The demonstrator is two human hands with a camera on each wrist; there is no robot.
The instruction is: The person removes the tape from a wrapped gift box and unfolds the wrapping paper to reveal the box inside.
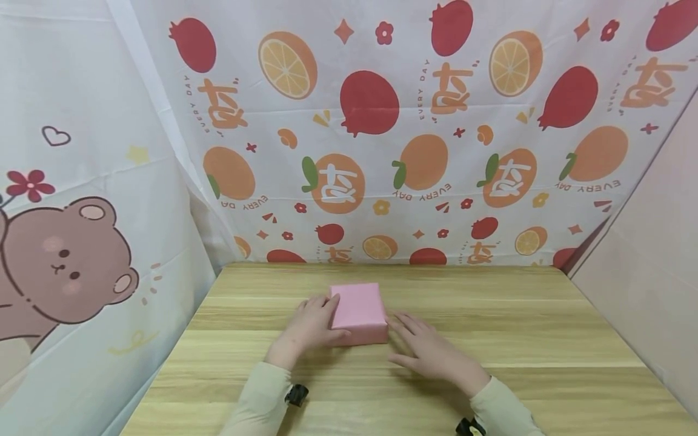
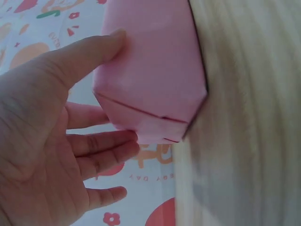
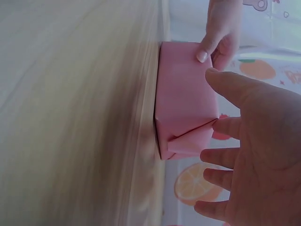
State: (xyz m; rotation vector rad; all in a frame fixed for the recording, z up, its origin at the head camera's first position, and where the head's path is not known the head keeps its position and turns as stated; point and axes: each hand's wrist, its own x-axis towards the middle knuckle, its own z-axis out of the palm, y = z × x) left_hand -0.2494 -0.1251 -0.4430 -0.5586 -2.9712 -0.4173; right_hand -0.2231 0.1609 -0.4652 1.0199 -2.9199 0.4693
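A box wrapped in pink paper (image 1: 358,304) sits on the wooden table, its folded end flaps showing in both wrist views. My left hand (image 1: 309,325) holds the box's left end, the thumb (image 2: 106,49) on the front face and the fingers (image 2: 110,141) against the folded end. At the other end is my right hand (image 1: 431,349), fingers spread and fairly straight, palm facing the box. In the right wrist view its thumb (image 3: 230,84) overlaps the front face's upper edge and its fingertips come close to the folded right end.
The wooden table (image 1: 491,315) runs back to a white curtain (image 1: 382,157) printed with fruit. A second curtain (image 1: 109,254) with a bear hangs at the left, and a pale panel (image 1: 649,254) stands along the right side. Black wrist straps (image 1: 297,395) show at both sleeves.
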